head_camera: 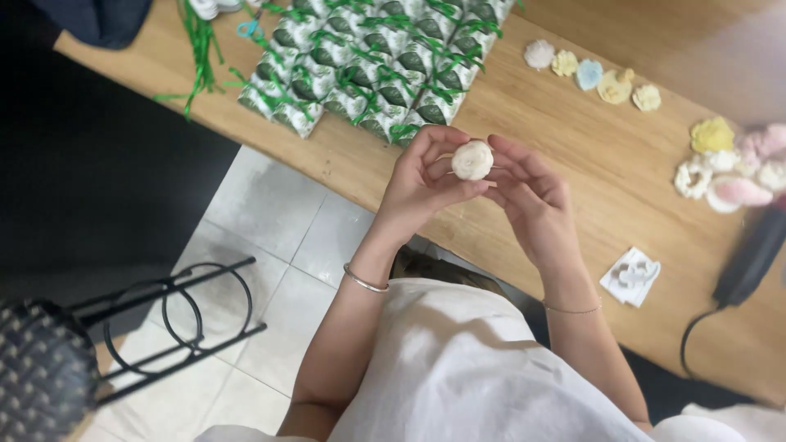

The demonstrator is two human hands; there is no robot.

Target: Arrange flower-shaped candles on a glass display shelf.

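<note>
A small cream rose-shaped flower (472,160) is held up between both hands above the wooden table (589,188). My left hand (426,182) grips it from the left with thumb and fingertips. My right hand (532,196) pinches it from the right. A thin bangle sits on the left wrist and a fine bracelet on the right.
Rows of white-and-green wrapped packets (377,65) tied with green ribbon lie at the table's far side. Pastel flowers (594,75) form a row, with a pile of more flowers (729,168) at right. A white folded piece (630,277), a black corded tool (749,258), a black wire stand (180,315).
</note>
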